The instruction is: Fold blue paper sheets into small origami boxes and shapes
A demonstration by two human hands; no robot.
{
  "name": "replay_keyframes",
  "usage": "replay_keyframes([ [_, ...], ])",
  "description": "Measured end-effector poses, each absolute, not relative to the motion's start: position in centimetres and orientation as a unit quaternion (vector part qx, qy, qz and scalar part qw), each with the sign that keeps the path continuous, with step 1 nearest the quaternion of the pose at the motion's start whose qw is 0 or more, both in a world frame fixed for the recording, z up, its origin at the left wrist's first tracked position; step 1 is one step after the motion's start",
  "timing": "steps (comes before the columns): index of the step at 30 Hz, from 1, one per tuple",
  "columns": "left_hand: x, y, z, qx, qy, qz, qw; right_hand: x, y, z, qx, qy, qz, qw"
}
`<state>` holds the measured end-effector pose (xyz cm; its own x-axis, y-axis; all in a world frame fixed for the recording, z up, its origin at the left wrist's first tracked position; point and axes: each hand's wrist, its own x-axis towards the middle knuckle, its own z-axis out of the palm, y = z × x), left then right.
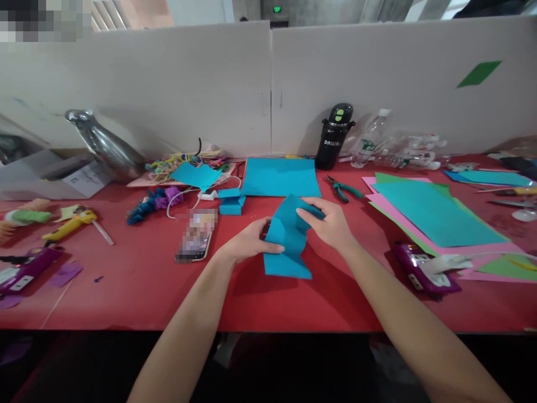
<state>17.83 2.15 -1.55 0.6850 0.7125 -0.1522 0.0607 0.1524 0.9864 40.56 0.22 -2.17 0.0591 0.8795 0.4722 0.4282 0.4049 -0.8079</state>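
Observation:
A creased piece of blue paper (287, 238) is held up above the red table, between both hands. My left hand (251, 243) pinches its left side, the thumb lying across the front. My right hand (329, 221) grips the upper right part, where the paper bends back toward the fingers. Behind the hands a flat blue sheet (280, 177) lies on the table. A small folded blue paper box shape (231, 202) stands just left of that sheet. The lower edge of the held paper hangs free.
A phone (196, 235) lies left of my hands. Green-handled pliers (344, 189), a black bottle (333, 137) and a plastic bottle (370, 140) are behind, to the right. Stacked coloured paper (440, 212) and a purple power strip (423, 271) lie right; a glue gun (73, 224) lies left.

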Motion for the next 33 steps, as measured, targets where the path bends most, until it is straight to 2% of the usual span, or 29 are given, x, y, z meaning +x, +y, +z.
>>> replay_keyframes([
  [4, 17.8, 2.0, -1.8, 0.595, 0.263, 0.248, 0.718, 40.7, 0.3, -2.2, -0.495, -0.678, 0.154, 0.520],
  [9, 17.6, 2.4, -2.5, 0.582, 0.315, 0.312, 0.682, 40.7, 0.2, -2.2, -0.424, -0.737, 0.121, 0.512],
  [13, 17.6, 2.5, -2.5, 0.581, 0.331, 0.333, 0.665, 40.7, 0.2, -2.8, -0.369, -0.804, 0.113, 0.453],
  [17, 17.7, 2.6, -2.3, 0.574, 0.344, 0.341, 0.660, 40.6, 0.3, -3.2, -0.342, -0.838, 0.120, 0.407],
  [26, 17.8, 2.6, -2.2, 0.591, 0.334, 0.346, 0.648, 40.5, 0.1, -2.9, -0.338, -0.840, 0.149, 0.397],
  [33, 18.2, 3.3, -3.0, 0.584, 0.351, 0.402, 0.612, 40.7, -0.5, -2.1, -0.366, -0.811, 0.248, 0.382],
])
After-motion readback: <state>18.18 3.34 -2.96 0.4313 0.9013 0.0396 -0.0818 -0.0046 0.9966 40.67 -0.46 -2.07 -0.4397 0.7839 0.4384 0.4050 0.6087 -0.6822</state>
